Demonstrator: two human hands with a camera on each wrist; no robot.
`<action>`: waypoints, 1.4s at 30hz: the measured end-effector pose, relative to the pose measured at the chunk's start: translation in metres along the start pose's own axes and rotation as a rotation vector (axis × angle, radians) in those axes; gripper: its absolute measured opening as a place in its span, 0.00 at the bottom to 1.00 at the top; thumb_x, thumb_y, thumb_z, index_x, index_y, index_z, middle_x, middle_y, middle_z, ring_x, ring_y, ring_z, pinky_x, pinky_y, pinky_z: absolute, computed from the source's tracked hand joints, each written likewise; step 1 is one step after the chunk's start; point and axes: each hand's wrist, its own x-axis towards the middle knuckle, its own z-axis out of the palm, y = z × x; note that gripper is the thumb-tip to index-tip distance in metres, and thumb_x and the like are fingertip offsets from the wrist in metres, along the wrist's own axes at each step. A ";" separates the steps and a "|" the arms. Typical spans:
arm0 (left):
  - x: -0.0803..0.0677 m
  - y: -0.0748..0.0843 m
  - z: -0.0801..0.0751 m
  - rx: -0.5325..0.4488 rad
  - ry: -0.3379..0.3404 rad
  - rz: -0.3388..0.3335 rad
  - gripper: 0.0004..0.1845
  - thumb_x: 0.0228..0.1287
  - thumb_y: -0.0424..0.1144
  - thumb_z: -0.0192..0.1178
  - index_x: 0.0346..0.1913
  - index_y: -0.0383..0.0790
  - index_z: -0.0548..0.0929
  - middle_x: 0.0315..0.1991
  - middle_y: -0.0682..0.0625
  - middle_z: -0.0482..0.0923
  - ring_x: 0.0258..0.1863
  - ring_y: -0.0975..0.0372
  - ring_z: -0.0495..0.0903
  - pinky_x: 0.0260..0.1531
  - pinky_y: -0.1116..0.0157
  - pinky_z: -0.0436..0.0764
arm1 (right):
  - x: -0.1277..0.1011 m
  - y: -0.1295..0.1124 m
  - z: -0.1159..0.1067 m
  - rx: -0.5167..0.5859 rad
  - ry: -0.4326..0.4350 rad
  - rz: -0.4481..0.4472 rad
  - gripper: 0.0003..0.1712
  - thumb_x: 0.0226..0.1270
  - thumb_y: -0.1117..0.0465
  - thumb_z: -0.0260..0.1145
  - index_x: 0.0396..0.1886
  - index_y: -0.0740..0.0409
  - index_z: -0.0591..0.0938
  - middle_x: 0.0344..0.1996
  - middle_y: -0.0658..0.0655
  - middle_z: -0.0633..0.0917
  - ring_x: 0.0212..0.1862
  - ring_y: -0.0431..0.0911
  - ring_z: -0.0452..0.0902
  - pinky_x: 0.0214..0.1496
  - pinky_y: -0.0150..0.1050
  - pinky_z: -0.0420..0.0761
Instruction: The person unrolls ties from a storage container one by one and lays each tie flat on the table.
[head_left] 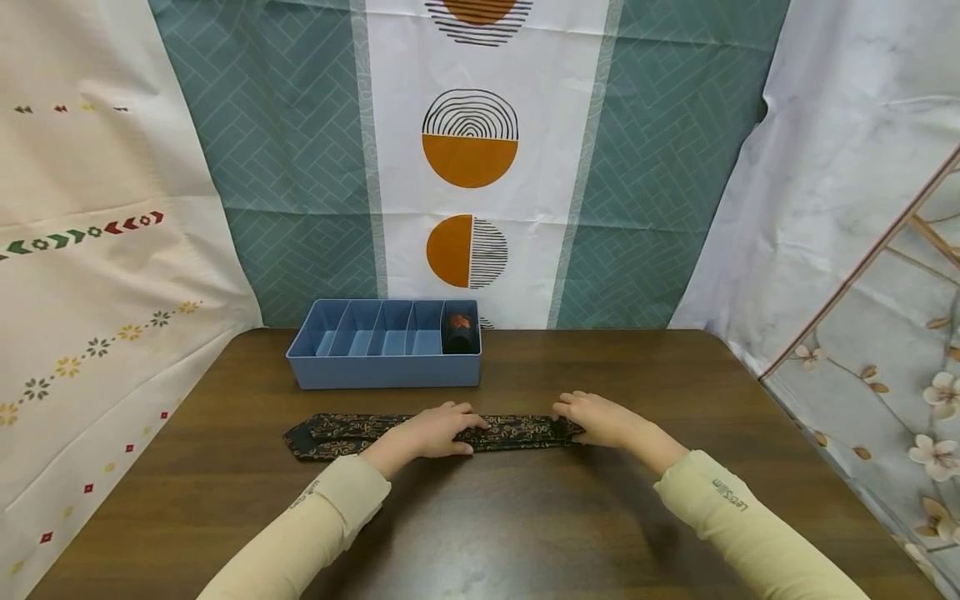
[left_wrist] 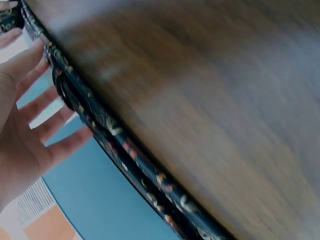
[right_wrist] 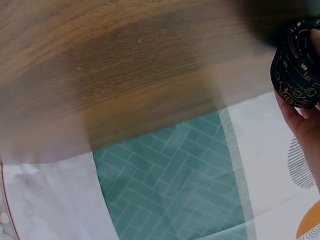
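My left hand [head_left: 435, 432] lies flat on the dark patterned necktie [head_left: 517, 432], fingers nearly straight and pressing it onto the table [head_left: 525, 517], about the middle of the strip; my right hand [head_left: 600, 418] is at the tie's right end, fingers curled round a small roll of the cloth, which the right wrist view shows as a tight dark coil against my fingers [right_wrist: 300, 120]; the tie runs left to right, parallel to the near edge of the table, its wide end reaching out past my left hand toward the left edge; so its long axis lies straight between my hands, and the rolled end is my right hand's, the flat length my left's; beyond the tie, toward the far edge, stands a blue divided box [head_left: 386, 371], with one rolled tie [head_left: 460, 331] already in its rightmost compartment, the others empty.
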 end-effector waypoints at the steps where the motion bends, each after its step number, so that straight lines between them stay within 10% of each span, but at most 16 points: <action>1: 0.001 0.002 0.001 0.005 0.012 -0.008 0.22 0.63 0.45 0.61 0.61 0.50 0.75 0.57 0.48 0.72 0.58 0.52 0.71 0.53 0.49 0.75 | -0.001 0.000 0.001 0.001 0.002 -0.003 0.19 0.50 0.64 0.75 0.41 0.58 0.78 0.40 0.56 0.79 0.44 0.53 0.77 0.47 0.46 0.80; 9: 0.012 0.016 0.010 0.109 0.100 -0.015 0.22 0.65 0.49 0.58 0.61 0.50 0.75 0.53 0.48 0.72 0.55 0.54 0.72 0.46 0.52 0.78 | -0.006 0.005 0.005 0.001 0.051 -0.037 0.20 0.52 0.61 0.74 0.44 0.57 0.79 0.41 0.56 0.78 0.44 0.52 0.76 0.46 0.45 0.80; 25: 0.027 0.032 0.009 0.096 -0.031 0.077 0.25 0.68 0.47 0.54 0.68 0.59 0.67 0.68 0.49 0.65 0.66 0.54 0.66 0.59 0.52 0.73 | -0.006 0.010 -0.003 -0.002 0.060 -0.042 0.19 0.47 0.63 0.77 0.37 0.57 0.78 0.39 0.53 0.79 0.43 0.50 0.77 0.45 0.45 0.79; 42: 0.027 0.026 0.009 0.048 -0.023 0.117 0.23 0.67 0.44 0.56 0.65 0.55 0.72 0.66 0.47 0.67 0.65 0.53 0.67 0.62 0.55 0.71 | -0.009 0.010 -0.004 0.026 -0.025 0.024 0.15 0.50 0.63 0.75 0.39 0.58 0.82 0.35 0.53 0.76 0.40 0.49 0.76 0.42 0.43 0.80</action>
